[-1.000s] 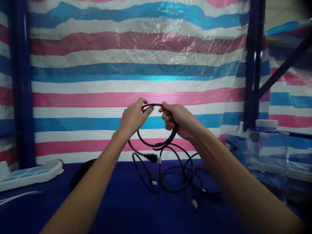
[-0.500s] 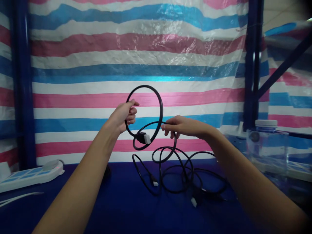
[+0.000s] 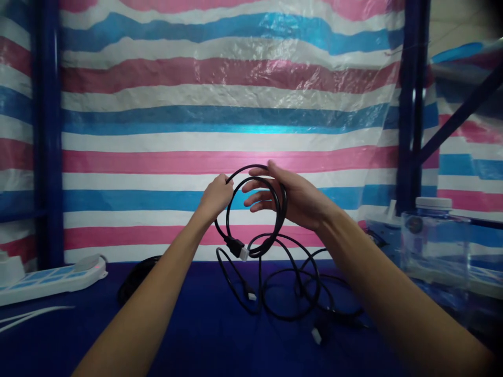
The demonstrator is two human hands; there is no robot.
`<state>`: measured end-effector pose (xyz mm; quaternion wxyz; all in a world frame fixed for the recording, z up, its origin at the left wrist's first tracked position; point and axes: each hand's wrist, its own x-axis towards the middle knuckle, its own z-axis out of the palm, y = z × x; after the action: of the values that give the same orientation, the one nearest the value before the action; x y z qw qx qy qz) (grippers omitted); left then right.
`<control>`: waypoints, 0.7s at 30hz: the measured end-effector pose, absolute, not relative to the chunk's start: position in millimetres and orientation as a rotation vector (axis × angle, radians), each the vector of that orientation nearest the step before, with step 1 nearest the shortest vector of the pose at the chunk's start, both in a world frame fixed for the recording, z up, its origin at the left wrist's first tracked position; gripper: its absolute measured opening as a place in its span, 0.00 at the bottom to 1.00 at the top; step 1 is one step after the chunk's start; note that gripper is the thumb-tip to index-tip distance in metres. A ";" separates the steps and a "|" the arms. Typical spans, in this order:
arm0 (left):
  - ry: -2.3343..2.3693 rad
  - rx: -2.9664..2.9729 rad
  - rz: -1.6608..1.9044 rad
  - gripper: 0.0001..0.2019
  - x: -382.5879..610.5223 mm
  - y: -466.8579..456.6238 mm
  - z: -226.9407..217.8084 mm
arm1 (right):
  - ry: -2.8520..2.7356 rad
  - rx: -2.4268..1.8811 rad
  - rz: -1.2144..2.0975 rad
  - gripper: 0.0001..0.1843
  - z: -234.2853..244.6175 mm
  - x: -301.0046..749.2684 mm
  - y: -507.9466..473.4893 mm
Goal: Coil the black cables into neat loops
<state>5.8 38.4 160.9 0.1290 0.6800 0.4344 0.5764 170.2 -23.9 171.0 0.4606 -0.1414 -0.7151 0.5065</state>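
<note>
A black cable hangs in round loops between my two hands, in front of the striped sheet. My left hand is closed around the loops at their left side. Over their upper right side sits my right hand, its thumb against the cable at the top, its other fingers loosely stretched behind the loops. A black plug with a white end dangles at the bottom of the loops. More of the cable lies tangled on the blue table below, beside another white-tipped plug.
At left lies a white power strip, with white cords in front. A dark coil sits behind my left forearm. A clear capped jar stands at right. Another white-tipped plug rests near the front. Blue posts frame the sheet.
My right hand has moved up and brought a further stretch of cable into a second loop near my left hand. The left hand and hanging plug have shifted slightly right and down.
</note>
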 end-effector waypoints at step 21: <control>1.139 3.170 0.812 0.24 11.0 23.1 158.8 | -1.475 -0.520 1.139 0.06 182.4 212.4 -14.3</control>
<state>11.0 23.1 158.8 -0.1612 0.9029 0.3244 0.2314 212.4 -14.3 182.4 0.5675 -0.2212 -0.6278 0.4847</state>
